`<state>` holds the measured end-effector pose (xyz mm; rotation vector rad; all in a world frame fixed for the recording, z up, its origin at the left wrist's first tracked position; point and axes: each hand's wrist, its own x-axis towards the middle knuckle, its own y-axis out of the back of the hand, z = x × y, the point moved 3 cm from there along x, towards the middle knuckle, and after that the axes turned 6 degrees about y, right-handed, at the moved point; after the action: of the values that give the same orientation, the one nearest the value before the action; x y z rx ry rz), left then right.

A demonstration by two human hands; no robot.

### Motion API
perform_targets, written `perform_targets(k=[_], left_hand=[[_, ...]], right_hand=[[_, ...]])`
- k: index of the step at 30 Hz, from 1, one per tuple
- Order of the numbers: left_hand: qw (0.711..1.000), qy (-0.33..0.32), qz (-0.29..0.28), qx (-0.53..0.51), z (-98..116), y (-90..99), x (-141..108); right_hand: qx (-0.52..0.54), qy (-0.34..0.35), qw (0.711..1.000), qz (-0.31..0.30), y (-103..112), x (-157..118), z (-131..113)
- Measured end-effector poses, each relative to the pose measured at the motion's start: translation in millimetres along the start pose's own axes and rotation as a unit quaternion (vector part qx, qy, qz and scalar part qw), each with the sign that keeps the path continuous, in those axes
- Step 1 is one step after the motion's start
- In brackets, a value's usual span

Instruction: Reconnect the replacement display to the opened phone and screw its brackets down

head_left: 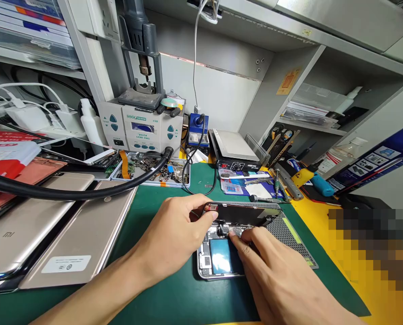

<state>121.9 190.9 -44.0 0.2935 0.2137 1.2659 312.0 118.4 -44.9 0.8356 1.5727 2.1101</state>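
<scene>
An opened smartphone (204, 266) lies on the green mat, its battery (221, 256) and inner parts showing. Its screen panel (237, 214) is tilted up along the far side. My left hand (177, 230) pinches the panel's left end between thumb and fingers. Over the phone's right part lies my right hand (269, 262), its index fingertip pressing among the small connectors near the raised panel. The right hand's other fingers are curled, and whether they hold anything small is hidden. Beneath and behind the phone is a grey perforated pad (298, 246).
Gold phone backs (76, 234) are stacked at the left, with a thick black hose (86, 195) crossing above them. Behind stand a hot-air rework station (142, 128), a parts tray (154, 178) and a heating plate (237, 151). Screwdrivers and a brush (245, 176) lie at the back right.
</scene>
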Motion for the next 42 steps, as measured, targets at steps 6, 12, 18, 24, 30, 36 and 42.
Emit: perform_targets(k=[6,12,18,24,30,36,42], left_hand=[[1.000,-0.001,-0.003,0.009,-0.2,0.2,-0.8],[1.000,-0.005,0.000,0.017,0.1,-0.4,-0.6],[1.000,-0.006,-0.002,0.017,0.5,-0.6,-1.5],[1.000,-0.003,-0.004,0.016,-2.8,-1.5,-0.9],[1.000,-0.006,-0.005,0.006,-3.6,-1.9,-0.2],[1.000,-0.009,-0.001,0.008,-1.3,-1.1,-0.5],[1.000,-0.019,-0.002,0.011,0.4,0.1,-1.4]], right_hand=[[-0.067,0.005,0.998,0.006,6.4,12.0,-8.8],[-0.106,-0.012,0.994,0.013,8.4,22.2,-19.1],[-0.124,-0.016,0.992,0.003,11.9,29.5,-22.4],[-0.135,0.031,0.990,-0.034,11.8,35.3,-20.9],[-0.111,0.037,0.992,-0.056,7.0,30.9,-20.6],[-0.033,-0.003,0.998,-0.047,10.0,8.0,-5.7],[-0.008,0.008,0.999,-0.047,1.7,3.0,1.3]])
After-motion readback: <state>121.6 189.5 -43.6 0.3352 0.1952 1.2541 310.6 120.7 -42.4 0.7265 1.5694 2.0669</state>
